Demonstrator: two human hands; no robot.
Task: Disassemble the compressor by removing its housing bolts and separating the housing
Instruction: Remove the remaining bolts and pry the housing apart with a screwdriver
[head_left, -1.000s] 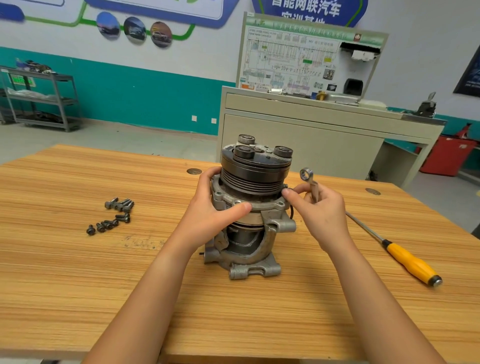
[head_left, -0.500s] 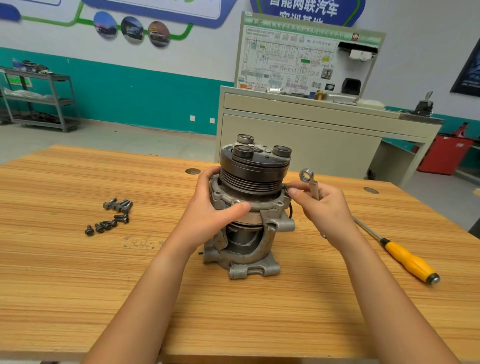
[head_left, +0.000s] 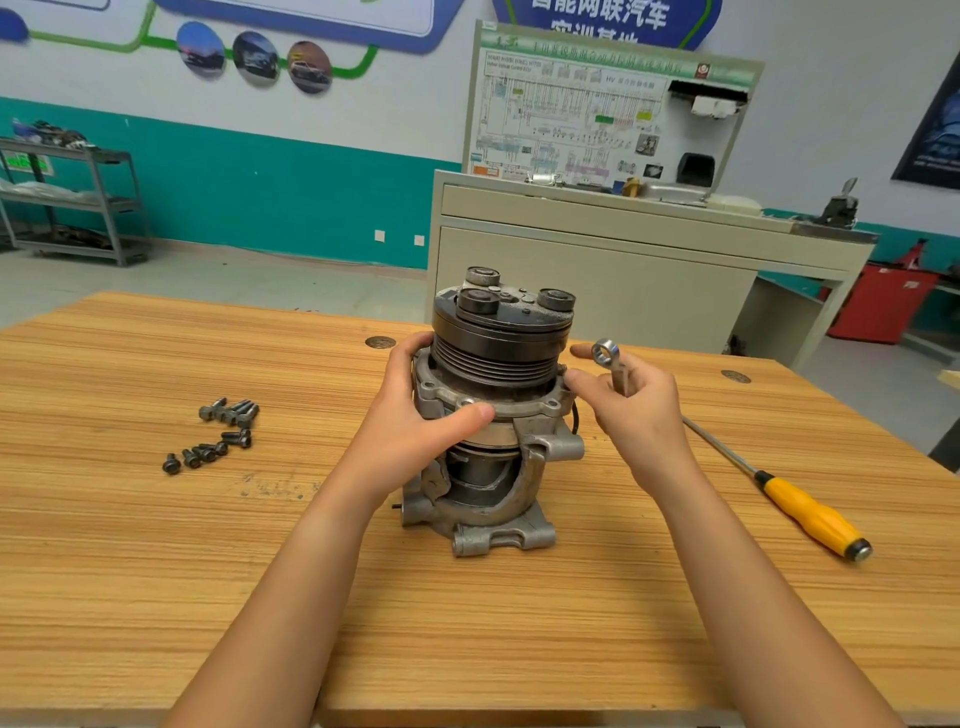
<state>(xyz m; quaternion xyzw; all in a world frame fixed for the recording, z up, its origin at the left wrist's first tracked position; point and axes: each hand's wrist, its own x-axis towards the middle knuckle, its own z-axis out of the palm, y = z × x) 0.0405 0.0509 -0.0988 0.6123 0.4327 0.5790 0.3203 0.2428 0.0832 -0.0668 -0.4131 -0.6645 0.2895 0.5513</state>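
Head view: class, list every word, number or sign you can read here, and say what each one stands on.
"智能网联汽车": blue wall sign, top clipped.
"实训基地": same sign, bottom hidden behind the diagram board.
"HV": diagram board; its other print is too small to read.
Blurred: green shelf label, dark poster.
No text visible: compressor, wrench.

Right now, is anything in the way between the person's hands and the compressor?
Nothing visible. The left hand grips the compressor at its flange; the right hand, holding a wrench, has fingertips at the flange's right edge. Loose bolts lie off to the left, a screwdriver to the right, both clear of it.
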